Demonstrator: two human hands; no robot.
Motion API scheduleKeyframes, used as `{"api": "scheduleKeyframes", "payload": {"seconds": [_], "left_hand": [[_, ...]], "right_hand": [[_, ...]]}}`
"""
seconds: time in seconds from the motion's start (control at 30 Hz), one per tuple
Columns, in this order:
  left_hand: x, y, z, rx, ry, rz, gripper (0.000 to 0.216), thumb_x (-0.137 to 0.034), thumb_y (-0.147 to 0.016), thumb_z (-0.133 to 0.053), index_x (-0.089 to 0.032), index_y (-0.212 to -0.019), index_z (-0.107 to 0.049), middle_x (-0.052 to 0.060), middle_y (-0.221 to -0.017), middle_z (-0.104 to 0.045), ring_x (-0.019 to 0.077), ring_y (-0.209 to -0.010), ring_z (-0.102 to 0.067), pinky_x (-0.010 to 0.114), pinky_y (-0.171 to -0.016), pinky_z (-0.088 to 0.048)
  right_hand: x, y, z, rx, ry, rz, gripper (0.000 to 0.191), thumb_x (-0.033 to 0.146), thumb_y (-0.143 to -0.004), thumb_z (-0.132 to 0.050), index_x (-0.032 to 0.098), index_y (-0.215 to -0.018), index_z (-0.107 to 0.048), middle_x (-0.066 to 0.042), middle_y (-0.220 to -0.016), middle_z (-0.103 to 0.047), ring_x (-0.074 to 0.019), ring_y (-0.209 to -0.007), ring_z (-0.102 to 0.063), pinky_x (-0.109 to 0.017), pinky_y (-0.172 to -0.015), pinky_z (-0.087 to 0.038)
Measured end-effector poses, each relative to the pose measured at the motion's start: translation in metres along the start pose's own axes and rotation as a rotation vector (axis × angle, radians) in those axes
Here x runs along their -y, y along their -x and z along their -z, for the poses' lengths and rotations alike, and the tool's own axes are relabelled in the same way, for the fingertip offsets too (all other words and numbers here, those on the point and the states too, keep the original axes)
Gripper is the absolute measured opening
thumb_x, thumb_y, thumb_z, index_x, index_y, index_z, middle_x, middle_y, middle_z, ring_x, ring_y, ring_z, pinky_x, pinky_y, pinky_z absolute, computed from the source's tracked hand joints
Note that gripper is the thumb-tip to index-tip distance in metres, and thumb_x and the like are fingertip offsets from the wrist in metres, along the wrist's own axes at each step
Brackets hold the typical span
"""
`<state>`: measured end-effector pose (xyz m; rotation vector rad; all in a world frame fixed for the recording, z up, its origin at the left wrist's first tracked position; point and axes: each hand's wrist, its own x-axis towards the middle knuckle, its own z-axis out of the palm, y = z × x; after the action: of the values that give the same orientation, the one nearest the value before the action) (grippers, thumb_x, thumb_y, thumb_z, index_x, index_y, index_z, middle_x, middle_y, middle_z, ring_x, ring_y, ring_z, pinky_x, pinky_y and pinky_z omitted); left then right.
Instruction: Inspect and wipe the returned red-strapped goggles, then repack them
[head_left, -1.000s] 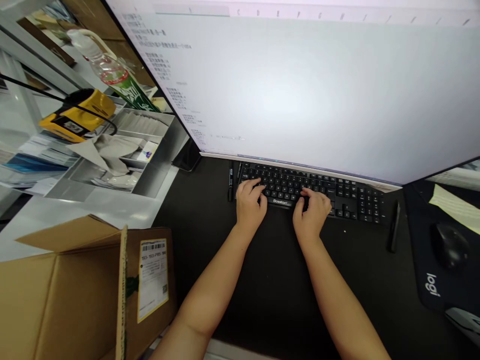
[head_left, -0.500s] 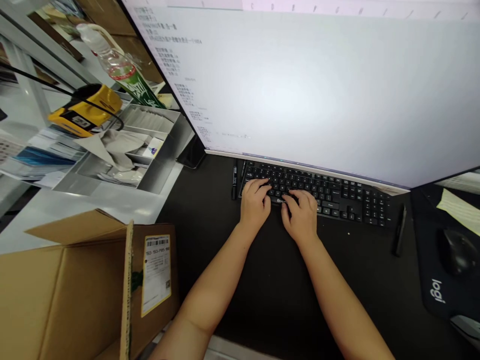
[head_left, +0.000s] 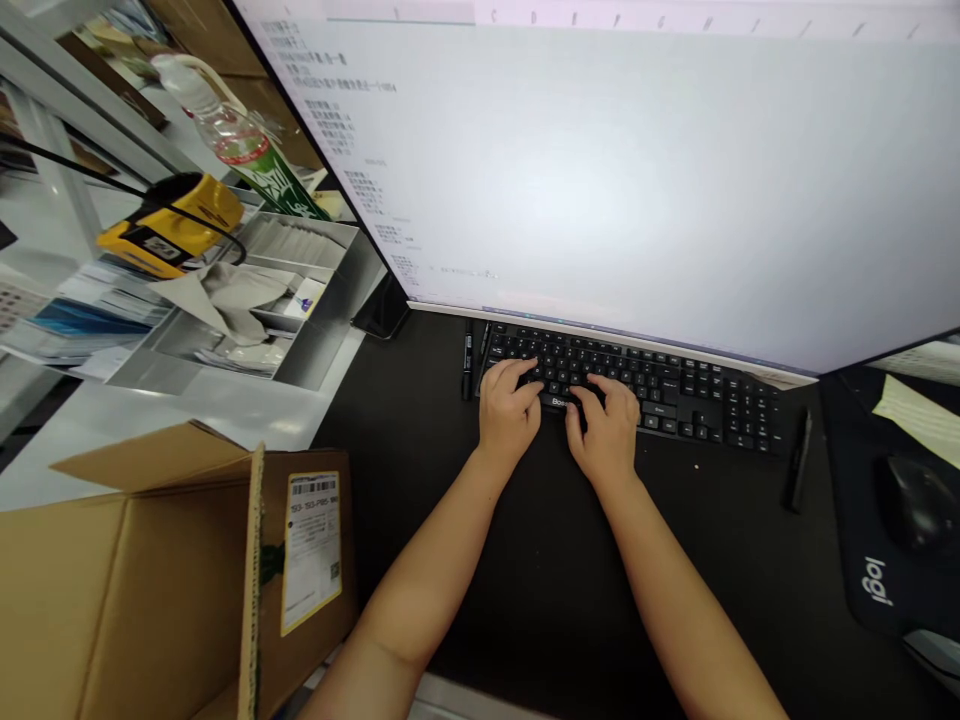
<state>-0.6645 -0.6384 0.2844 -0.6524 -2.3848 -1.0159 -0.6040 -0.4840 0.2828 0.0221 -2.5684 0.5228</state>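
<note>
A black keyboard (head_left: 694,405) lies on the dark desk below a large monitor (head_left: 600,170). My left hand (head_left: 510,408) rests over its left part, fingers spread and curved on the keys, holding nothing. Beside it, my right hand (head_left: 609,425) lies over the middle keys with its fingers apart and its thumb near the front edge. The monitor shows a mostly white spreadsheet with blurred text down its left side. Just left of the keyboard is a black marker pen (head_left: 468,358).
An open cardboard box (head_left: 300,580) stands at the lower left. Behind it are a grey divided tray (head_left: 315,350), a yellow device (head_left: 176,225), a green-labelled bottle (head_left: 262,165) and a phone (head_left: 382,308). At right are a black pen (head_left: 799,460), a mouse (head_left: 919,500) and a mouse pad (head_left: 862,500).
The fingers of my right hand have shifted slightly to the right on the keys. My left hand's fingers have moved a little in place. The view has tilted very slightly.
</note>
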Motion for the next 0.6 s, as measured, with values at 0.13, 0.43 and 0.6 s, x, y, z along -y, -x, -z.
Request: {"api": "scheduleKeyframes", "payload": {"seconds": [0.13,0.43,0.6], "left_hand": [[0.0,0.001,-0.001,0.06,-0.034,0.004,0.03,0.0,-0.08,-0.053,-0.021,-0.085,-0.074,0.008,-0.12,-0.07,0.0262,-0.117,-0.058,0.052,-0.1,-0.051],[-0.001,0.001,0.0,0.021,-0.008,0.022,0.029,0.002,-0.079,-0.053,-0.019,-0.089,-0.07,0.008,-0.117,-0.07,0.0253,-0.117,-0.057,0.049,-0.101,-0.052],[0.001,0.001,-0.001,0.053,0.01,0.043,0.028,0.001,-0.077,-0.054,-0.019,-0.089,-0.07,0.007,-0.115,-0.071,0.0257,-0.114,-0.057,0.048,-0.099,-0.052]], "right_hand": [[0.0,0.0,0.001,-0.003,0.009,-0.015,0.022,0.024,-0.093,-0.055,0.019,-0.108,-0.069,-0.013,-0.125,-0.058,-0.0285,-0.121,-0.05,-0.048,-0.103,-0.043],[-0.007,-0.001,0.004,-0.064,0.072,-0.144,0.029,0.029,-0.094,-0.052,0.015,-0.114,-0.067,-0.015,-0.125,-0.059,-0.0306,-0.122,-0.05,-0.05,-0.105,-0.04],[-0.028,-0.003,0.011,-0.066,0.17,-0.288,0.043,0.035,-0.093,-0.049,0.014,-0.129,-0.06,-0.017,-0.137,-0.054,-0.0329,-0.132,-0.044,-0.057,-0.115,-0.026]]}}
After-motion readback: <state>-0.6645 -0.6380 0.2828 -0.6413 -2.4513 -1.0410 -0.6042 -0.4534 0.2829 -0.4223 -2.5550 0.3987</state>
